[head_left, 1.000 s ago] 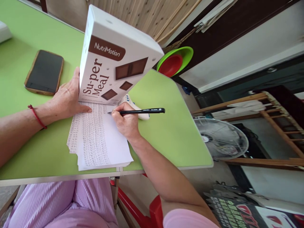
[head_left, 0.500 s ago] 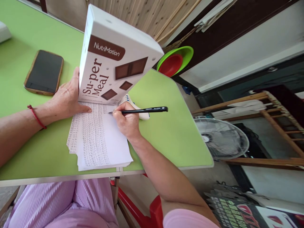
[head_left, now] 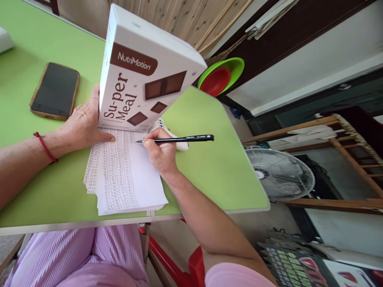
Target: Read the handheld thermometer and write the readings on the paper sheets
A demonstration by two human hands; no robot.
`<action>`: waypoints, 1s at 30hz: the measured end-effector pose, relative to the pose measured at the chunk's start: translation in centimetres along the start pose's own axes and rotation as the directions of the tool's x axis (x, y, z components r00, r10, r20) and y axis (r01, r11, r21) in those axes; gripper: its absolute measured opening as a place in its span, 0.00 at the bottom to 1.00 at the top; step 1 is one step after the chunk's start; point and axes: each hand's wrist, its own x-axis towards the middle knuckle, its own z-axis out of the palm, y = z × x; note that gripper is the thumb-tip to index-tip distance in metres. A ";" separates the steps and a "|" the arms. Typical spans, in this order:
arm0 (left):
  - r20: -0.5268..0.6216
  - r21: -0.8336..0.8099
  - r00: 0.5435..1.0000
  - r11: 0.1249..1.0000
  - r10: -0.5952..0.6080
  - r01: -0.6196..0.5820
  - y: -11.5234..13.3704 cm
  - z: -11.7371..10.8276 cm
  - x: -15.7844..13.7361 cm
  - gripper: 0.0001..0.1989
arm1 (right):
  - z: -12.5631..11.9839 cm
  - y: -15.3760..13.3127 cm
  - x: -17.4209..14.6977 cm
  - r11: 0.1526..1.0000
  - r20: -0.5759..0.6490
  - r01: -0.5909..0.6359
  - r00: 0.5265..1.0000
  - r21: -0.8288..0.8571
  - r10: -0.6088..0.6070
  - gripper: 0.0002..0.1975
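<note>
My right hand (head_left: 161,154) pinches a black pen (head_left: 191,138), its tip at the paper and its barrel pointing right. Under it lies a stack of white paper sheets (head_left: 148,183), the top one filled on its left with rows of handwriting. My left hand (head_left: 80,125) rests against the left side of a white NutriMotion box (head_left: 119,91) that stands upright across the top of the sheets. Its thumb stretches flat over the paper's upper edge; the other fingers lie along the box's side, partly hidden. A white object with blue dots (head_left: 182,146) shows partly behind my right hand.
A phone in a brown case (head_left: 55,91) lies on the green table (head_left: 215,171), left of the box. Past the table's right edge are a fan (head_left: 281,175), a wooden frame (head_left: 356,159), and a green basin (head_left: 236,69) with a red one (head_left: 215,81) inside.
The pen's rear end has shifted very slightly to the right, while its tip stays at about the same place on the paper. My left hand and the box hold their places.
</note>
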 end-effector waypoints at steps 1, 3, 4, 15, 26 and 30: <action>-0.009 0.001 1.000 1.000 0.015 -0.015 -0.1 0.0 0.0 0.62 | 0.0 0.0 0.0 1.000 -0.005 -0.003 1.000 0.002 0.003 0.06; -0.022 -0.003 0.999 0.999 0.041 -0.041 -0.3 0.1 0.1 0.61 | 0.1 -0.2 0.0 1.000 -0.022 -0.009 1.000 0.002 0.009 0.07; -0.025 -0.008 0.998 0.999 0.049 -0.049 -0.5 0.1 0.2 0.61 | 0.1 -0.2 0.0 1.000 -0.031 -0.009 0.999 0.000 0.009 0.07; -0.026 -0.062 0.996 0.994 0.084 -0.085 -1.5 0.3 0.2 0.59 | -0.4 -0.7 -0.3 0.989 -0.016 0.121 0.992 -0.083 -0.123 0.07; -0.062 -0.058 0.987 0.987 0.146 -0.150 -2.2 0.5 0.1 0.57 | -2.5 -1.8 -0.7 0.723 0.335 0.534 0.843 -0.437 -0.420 0.11; -0.051 -0.031 0.994 0.995 0.093 -0.095 -1.7 0.5 0.1 0.57 | -2.7 -1.7 -1.0 0.625 0.428 0.608 0.792 -0.489 -0.436 0.14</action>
